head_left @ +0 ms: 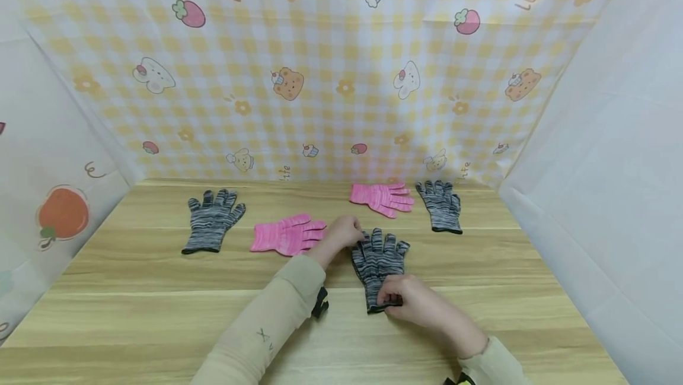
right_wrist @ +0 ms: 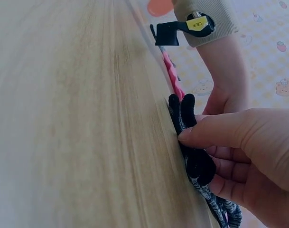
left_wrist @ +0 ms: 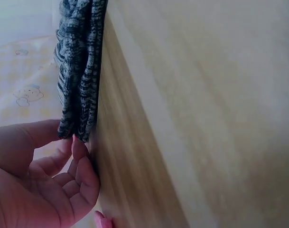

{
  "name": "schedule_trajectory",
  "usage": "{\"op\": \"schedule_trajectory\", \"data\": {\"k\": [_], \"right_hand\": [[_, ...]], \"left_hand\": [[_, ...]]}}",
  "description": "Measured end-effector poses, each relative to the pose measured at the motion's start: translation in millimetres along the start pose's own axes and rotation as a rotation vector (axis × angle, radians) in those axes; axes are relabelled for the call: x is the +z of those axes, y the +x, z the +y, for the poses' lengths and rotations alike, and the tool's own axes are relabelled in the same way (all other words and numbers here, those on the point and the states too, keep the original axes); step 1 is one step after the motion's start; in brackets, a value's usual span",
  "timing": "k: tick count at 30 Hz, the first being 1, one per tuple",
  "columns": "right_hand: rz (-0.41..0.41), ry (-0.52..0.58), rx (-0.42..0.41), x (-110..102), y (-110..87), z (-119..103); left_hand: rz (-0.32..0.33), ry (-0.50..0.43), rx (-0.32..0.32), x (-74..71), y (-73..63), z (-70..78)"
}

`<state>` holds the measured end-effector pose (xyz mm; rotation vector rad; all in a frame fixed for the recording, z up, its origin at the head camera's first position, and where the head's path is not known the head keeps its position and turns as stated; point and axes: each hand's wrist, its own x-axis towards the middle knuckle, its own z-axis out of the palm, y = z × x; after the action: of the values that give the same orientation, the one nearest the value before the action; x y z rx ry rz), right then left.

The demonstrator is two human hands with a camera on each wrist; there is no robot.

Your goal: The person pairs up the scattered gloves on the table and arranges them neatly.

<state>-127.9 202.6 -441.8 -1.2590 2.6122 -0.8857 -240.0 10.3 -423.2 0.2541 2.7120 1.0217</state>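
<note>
A grey-and-black striped knit glove (head_left: 377,259) lies near the middle of the wooden table, its fingers pointing to the back. At its upper left, my left hand (head_left: 344,234) pinches a glove fingertip between thumb and index finger. The left wrist view shows two knitted layers of the striped glove (left_wrist: 78,71) side by side above that hand. My right hand (head_left: 411,299) grips the black-edged cuff at the front. Seen from the right wrist, the thumb of my right hand (right_wrist: 258,147) presses on the dark cuff (right_wrist: 200,166), with the fingers curled behind.
A pink glove (head_left: 285,235) lies left of my left hand, and another striped glove (head_left: 210,222) farther left. At the back right are a second pink glove (head_left: 380,197) and a striped glove (head_left: 441,207). A yellow checked cloth (head_left: 331,118) hangs behind the table.
</note>
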Motion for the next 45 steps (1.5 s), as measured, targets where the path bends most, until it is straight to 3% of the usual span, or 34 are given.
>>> {"op": "schedule_trajectory", "data": {"k": [5,14,20,27,35,40,45], "right_hand": [[0.001,0.007,-0.004,-0.4,0.3,0.4],[-0.012,0.029,0.029,-1.0,0.1,-0.3],[-0.021,0.029,0.049,0.1,0.0,0.6],[-0.021,0.026,0.04,0.0,0.0,-0.6],[-0.015,0.012,0.024,-0.2,-0.1,-0.7],[-0.015,0.024,0.03,-0.1,-0.4,-1.4],[-0.018,0.044,0.043,0.7,-0.6,-2.1]], "left_hand": [[0.035,-0.015,-0.046,-1.7,2.5,-0.1],[0.07,-0.011,-0.024,0.2,5.3,-2.1],[0.059,-0.02,-0.005,0.9,6.8,-4.5],[0.028,0.069,-0.016,2.1,10.2,-1.2],[0.048,0.146,-0.015,2.6,11.1,2.7],[0.049,0.133,0.012,2.3,9.2,1.1],[0.04,0.134,0.081,0.5,1.2,0.2]]}}
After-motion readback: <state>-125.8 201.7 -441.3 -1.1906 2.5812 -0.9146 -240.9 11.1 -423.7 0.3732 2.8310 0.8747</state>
